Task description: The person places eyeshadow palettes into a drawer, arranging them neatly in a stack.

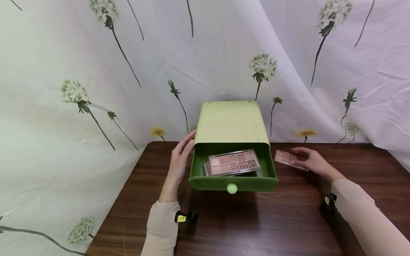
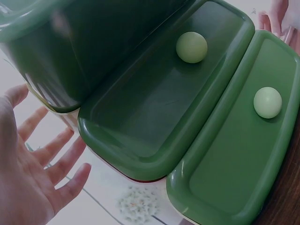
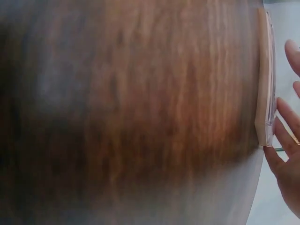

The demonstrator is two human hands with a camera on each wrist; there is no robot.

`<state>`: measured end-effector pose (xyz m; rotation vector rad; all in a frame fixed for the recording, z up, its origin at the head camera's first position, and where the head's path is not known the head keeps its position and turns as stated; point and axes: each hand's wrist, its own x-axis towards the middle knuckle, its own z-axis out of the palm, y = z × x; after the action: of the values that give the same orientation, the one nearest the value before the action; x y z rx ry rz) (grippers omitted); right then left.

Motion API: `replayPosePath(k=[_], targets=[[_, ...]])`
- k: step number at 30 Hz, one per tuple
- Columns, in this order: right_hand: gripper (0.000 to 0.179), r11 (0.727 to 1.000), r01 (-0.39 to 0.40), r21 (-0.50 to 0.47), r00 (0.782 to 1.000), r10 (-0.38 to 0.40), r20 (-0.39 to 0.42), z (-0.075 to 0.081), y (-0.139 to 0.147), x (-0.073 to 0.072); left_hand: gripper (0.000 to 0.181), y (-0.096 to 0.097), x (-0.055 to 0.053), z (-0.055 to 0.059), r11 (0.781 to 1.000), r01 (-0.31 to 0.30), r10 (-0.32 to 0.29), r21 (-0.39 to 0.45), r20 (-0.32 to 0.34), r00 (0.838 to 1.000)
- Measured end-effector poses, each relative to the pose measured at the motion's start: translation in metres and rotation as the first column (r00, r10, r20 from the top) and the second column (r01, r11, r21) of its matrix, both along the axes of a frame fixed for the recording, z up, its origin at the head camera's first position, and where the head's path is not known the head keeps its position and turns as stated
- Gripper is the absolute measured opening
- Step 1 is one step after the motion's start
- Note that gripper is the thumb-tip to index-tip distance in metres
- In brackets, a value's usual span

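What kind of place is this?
It looks like an indoor tabletop, perhaps staged for recording: a dark wood-look table backed by a dandelion-print cloth, with a green drawer box holding makeup palettes.

A pale cloth [image 1: 221, 64] hangs behind the worktop [image 1: 288, 224] and along its left side, printed with white dandelion heads [image 1: 263, 67] on long dark stems and a few small yellow flowers [image 1: 158, 132]. A long slanting fold [image 1: 282, 39] runs down it right of centre, with finer creases further right. The worktop is dark brown with streaky wood grain, and soft light leaves a dull sheen on its near part.
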<state>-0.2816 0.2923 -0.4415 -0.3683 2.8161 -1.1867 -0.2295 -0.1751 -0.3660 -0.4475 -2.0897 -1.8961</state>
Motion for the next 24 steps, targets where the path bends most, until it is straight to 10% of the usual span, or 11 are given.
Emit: replayPosePath(k=[24], targets=[[0.068,0.981,-0.021,0.194,0.998,0.031,-0.047,-0.0039,-0.0034,-0.0038,0.041,-0.0007,-0.0001,0.0007,1.000,-0.003,0.003,-0.004,0.007,1.000]])
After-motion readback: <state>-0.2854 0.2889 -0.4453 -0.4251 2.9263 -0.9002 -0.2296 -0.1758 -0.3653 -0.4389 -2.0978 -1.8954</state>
